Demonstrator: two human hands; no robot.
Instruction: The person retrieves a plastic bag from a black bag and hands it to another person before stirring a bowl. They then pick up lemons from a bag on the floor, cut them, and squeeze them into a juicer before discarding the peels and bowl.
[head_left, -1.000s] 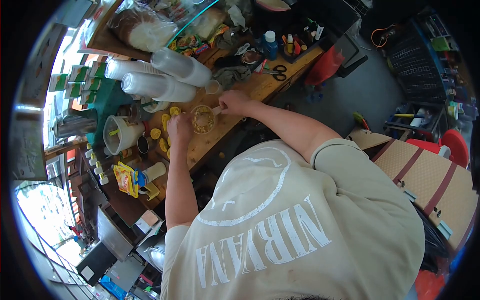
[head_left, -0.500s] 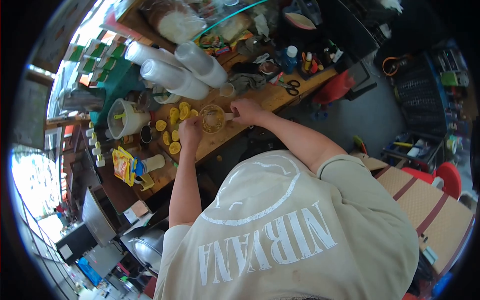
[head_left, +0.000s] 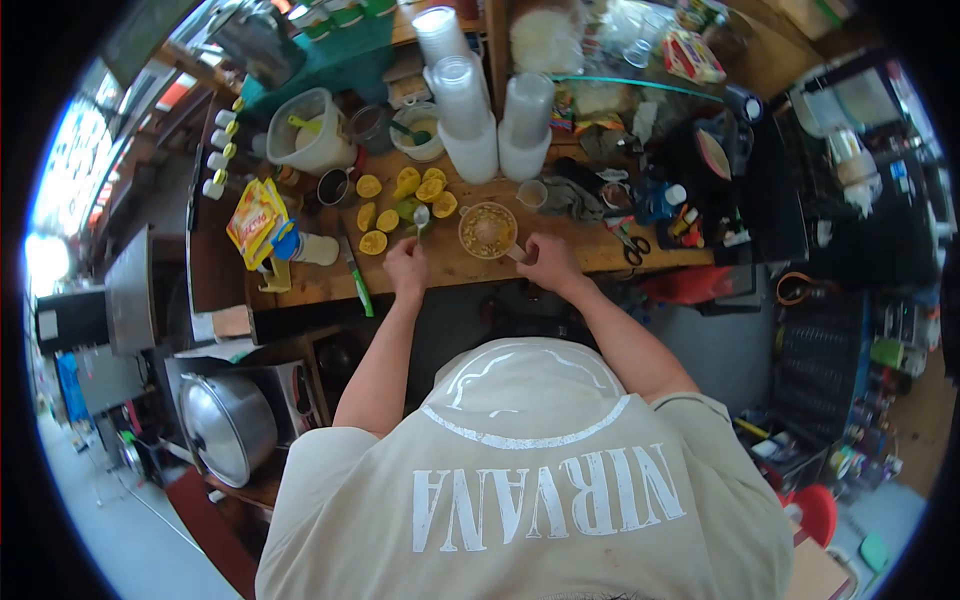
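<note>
My left hand (head_left: 406,268) is closed on a spoon (head_left: 421,216), its small bowl pointing away from me beside the squeezed fruit. To the right sits a round citrus juicer (head_left: 488,228) with pulp and seeds around its cone. My right hand (head_left: 550,264) grips the juicer's short handle at the table edge. Several yellow citrus halves (head_left: 387,220) lie left of the juicer, some squeezed out. Further left, a green-handled knife (head_left: 357,280) rests near the edge of the wooden table (head_left: 610,255).
Stacks of plastic cups (head_left: 468,125) stand behind the fruit. At the left are a white tub (head_left: 308,135), a dark cup (head_left: 334,187) and a yellow packet (head_left: 258,220). Scissors (head_left: 632,245), a cloth (head_left: 572,200) and bottles lie right. A large metal pot (head_left: 228,430) stands lower left.
My head view has turned and the table now lies level. My left hand has drawn away from the juicer's rim, and the spoon now shows in it. My right hand stays on the handle.
</note>
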